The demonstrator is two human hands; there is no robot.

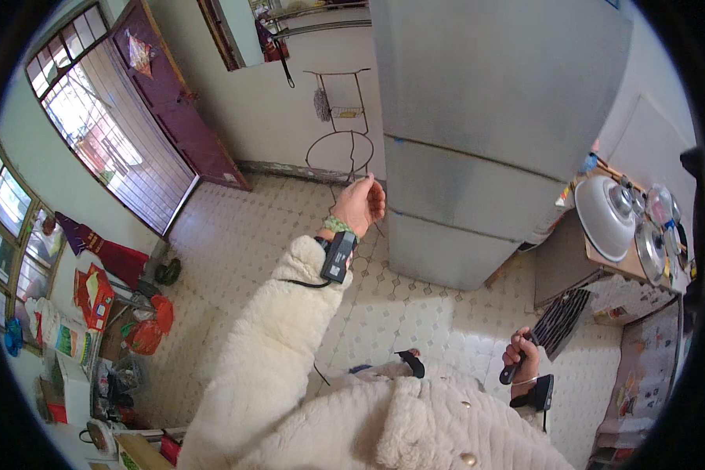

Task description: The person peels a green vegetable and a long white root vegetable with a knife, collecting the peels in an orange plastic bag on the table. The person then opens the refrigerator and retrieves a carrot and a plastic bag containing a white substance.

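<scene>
My left hand (359, 205) is stretched out ahead, its fingers curled inward. It overlaps the lower part of a thin metal washbasin stand (309, 149) by the far wall. Whether it touches the stand, or has anything inside the curled fingers, I cannot make out. Low on the right, my right hand (522, 356) is wrapped round the black handle of a brush-like tool (560, 325). The tool's wide dark head, streaked with grey lines, points up and away from me. Both wrists carry black strapped devices; a green beaded bracelet sits on the left one.
A tall grey fridge (478, 188) stands just right of my left hand. Metal pot lids (605, 218) rest on a cabinet at the right. An open maroon door (168, 94) is at far left. Bags and a red box (94, 298) crowd the left wall beside the tiled floor (266, 227).
</scene>
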